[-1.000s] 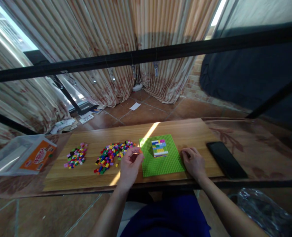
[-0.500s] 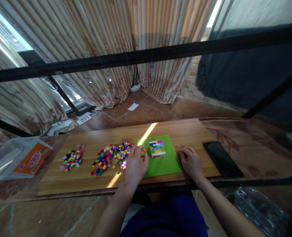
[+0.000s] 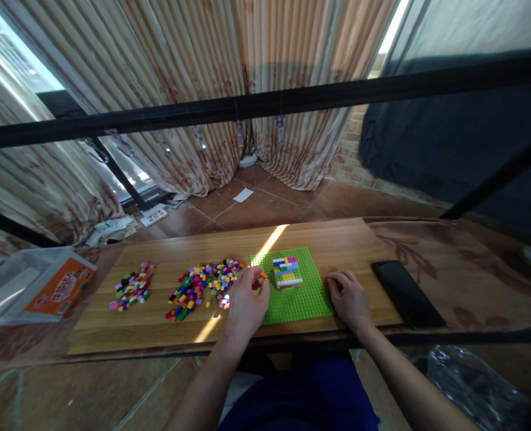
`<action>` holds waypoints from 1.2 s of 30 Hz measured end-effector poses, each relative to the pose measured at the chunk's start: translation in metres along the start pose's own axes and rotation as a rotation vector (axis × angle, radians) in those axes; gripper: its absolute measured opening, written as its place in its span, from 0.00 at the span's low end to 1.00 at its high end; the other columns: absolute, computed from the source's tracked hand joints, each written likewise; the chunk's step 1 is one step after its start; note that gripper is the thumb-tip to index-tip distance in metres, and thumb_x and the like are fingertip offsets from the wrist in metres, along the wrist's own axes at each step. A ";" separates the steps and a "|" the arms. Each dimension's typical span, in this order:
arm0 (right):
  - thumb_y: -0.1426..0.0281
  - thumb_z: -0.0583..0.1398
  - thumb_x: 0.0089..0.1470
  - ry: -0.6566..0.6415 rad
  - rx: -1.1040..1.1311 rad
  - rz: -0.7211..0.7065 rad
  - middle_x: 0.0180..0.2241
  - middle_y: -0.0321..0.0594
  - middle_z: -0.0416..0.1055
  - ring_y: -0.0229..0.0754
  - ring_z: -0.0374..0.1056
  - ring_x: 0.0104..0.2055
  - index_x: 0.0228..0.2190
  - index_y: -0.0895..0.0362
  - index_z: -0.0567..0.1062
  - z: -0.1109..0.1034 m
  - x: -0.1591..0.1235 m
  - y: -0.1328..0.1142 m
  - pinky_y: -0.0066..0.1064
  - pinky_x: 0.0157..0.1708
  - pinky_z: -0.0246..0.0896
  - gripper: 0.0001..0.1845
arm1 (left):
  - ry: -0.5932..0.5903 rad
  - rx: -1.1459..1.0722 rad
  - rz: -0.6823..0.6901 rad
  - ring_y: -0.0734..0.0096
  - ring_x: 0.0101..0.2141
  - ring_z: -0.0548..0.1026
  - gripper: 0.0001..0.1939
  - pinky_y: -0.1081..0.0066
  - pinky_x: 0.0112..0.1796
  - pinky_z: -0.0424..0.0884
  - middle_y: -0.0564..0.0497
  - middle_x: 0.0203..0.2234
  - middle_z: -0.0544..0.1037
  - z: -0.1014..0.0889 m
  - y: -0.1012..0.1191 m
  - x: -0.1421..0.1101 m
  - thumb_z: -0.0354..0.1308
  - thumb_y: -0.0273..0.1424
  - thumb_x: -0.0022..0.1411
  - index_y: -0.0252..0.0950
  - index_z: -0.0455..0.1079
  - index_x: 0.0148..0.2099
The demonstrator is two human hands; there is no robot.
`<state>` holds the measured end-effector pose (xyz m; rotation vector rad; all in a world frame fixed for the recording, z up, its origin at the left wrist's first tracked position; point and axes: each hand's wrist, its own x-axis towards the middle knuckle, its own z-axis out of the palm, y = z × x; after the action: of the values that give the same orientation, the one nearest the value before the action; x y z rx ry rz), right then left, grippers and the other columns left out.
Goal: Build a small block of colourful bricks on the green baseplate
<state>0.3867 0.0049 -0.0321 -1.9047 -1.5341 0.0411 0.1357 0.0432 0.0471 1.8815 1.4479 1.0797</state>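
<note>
Over the left edge of a green baseplate (image 3: 292, 308), my left hand (image 3: 248, 301) pinches a small orange building brick (image 3: 264, 276). To its right, a low block of stacked multicoloured bricks (image 3: 287, 273) sits on the baseplate, its top showing white, yellow, blue and pink. My right hand (image 3: 349, 299) rests at the baseplate's right edge with curled fingers; whether it holds anything is hidden. Left of my left hand lies a large heap of mixed bricks (image 3: 197, 284).
A smaller brick pile (image 3: 134, 287) lies further left on the wooden board (image 3: 157, 329). Beyond it stands a clear plastic box (image 3: 36, 281) with an orange label. A black phone (image 3: 409, 293) lies on the right. A black bar (image 3: 256, 106) crosses in front of the curtains.
My left hand has moved right with the orange brick, from beside the heap to the baseplate's left edge. My right hand has stayed in place. The view has shifted slightly.
</note>
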 end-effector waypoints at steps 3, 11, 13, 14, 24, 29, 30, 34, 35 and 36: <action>0.64 0.52 0.58 0.013 -0.003 -0.001 0.36 0.43 0.72 0.42 0.68 0.33 0.32 0.56 0.76 0.001 0.000 0.001 0.32 0.32 0.59 0.14 | -0.033 -0.300 -0.126 0.71 0.33 0.75 0.11 0.71 0.37 0.70 0.50 0.32 0.76 0.001 -0.004 -0.002 0.57 0.30 0.57 0.36 0.69 0.43; 0.63 0.53 0.57 0.028 -0.032 -0.031 0.35 0.43 0.73 0.42 0.68 0.33 0.31 0.57 0.77 0.003 -0.002 0.004 0.31 0.31 0.59 0.16 | -0.015 -0.875 -0.565 0.76 0.26 0.74 0.16 0.73 0.31 0.71 0.52 0.28 0.74 -0.005 -0.005 -0.023 0.63 0.34 0.48 0.32 0.71 0.40; 0.62 0.53 0.57 0.041 -0.066 -0.032 0.35 0.43 0.73 0.43 0.68 0.32 0.32 0.57 0.77 0.002 -0.003 0.006 0.31 0.29 0.59 0.16 | 0.009 -0.828 -0.588 0.76 0.25 0.73 0.16 0.74 0.29 0.71 0.52 0.27 0.74 -0.013 -0.015 -0.030 0.63 0.35 0.48 0.33 0.71 0.40; 0.62 0.53 0.57 0.040 -0.075 -0.038 0.35 0.44 0.73 0.43 0.68 0.32 0.32 0.57 0.77 0.002 -0.003 0.007 0.32 0.29 0.59 0.16 | 0.030 -0.764 -0.582 0.76 0.24 0.73 0.15 0.74 0.29 0.70 0.52 0.27 0.74 -0.019 -0.023 -0.033 0.63 0.35 0.49 0.33 0.71 0.39; 0.59 0.51 0.56 0.002 -0.174 -0.041 0.36 0.45 0.74 0.45 0.69 0.31 0.32 0.57 0.78 0.001 -0.004 0.011 0.34 0.29 0.59 0.20 | 0.150 0.255 -0.355 0.70 0.34 0.74 0.14 0.71 0.38 0.70 0.48 0.34 0.77 -0.081 -0.095 -0.037 0.54 0.25 0.55 0.36 0.72 0.44; 0.58 0.51 0.55 -0.021 -0.215 -0.007 0.38 0.45 0.73 0.47 0.69 0.31 0.33 0.56 0.77 0.000 -0.005 0.010 0.34 0.28 0.59 0.20 | 0.061 0.416 -0.336 0.67 0.37 0.74 0.17 0.69 0.41 0.70 0.47 0.39 0.76 -0.071 -0.096 -0.033 0.53 0.24 0.56 0.38 0.71 0.48; 0.58 0.51 0.55 -0.025 -0.216 -0.006 0.38 0.45 0.73 0.46 0.68 0.31 0.33 0.56 0.77 -0.001 -0.005 0.010 0.35 0.28 0.59 0.20 | 0.057 0.417 -0.336 0.67 0.37 0.74 0.17 0.69 0.41 0.70 0.47 0.39 0.76 -0.070 -0.095 -0.033 0.53 0.24 0.56 0.38 0.71 0.48; 0.58 0.51 0.55 -0.036 -0.217 -0.002 0.38 0.47 0.73 0.46 0.68 0.31 0.33 0.56 0.77 -0.002 -0.004 0.009 0.35 0.29 0.59 0.20 | 0.100 0.387 -0.306 0.68 0.36 0.74 0.16 0.71 0.40 0.70 0.49 0.37 0.76 -0.077 -0.097 -0.032 0.54 0.25 0.57 0.38 0.71 0.48; 0.58 0.51 0.55 -0.037 -0.223 0.004 0.38 0.46 0.73 0.46 0.68 0.31 0.33 0.56 0.77 -0.002 -0.004 0.009 0.35 0.29 0.59 0.20 | 0.124 0.390 -0.289 0.69 0.36 0.74 0.15 0.71 0.40 0.69 0.48 0.37 0.76 -0.082 -0.098 -0.030 0.53 0.26 0.58 0.38 0.72 0.47; 0.58 0.51 0.55 -0.038 -0.227 0.007 0.38 0.46 0.73 0.47 0.68 0.32 0.33 0.56 0.77 -0.002 -0.004 0.010 0.36 0.30 0.59 0.20 | 0.152 0.398 -0.273 0.69 0.36 0.74 0.14 0.71 0.40 0.69 0.48 0.37 0.76 -0.087 -0.099 -0.028 0.53 0.27 0.59 0.37 0.72 0.47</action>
<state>0.3944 -0.0003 -0.0372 -2.0956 -1.6154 -0.0979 0.0069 0.0397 0.0083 1.8088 2.0633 0.8651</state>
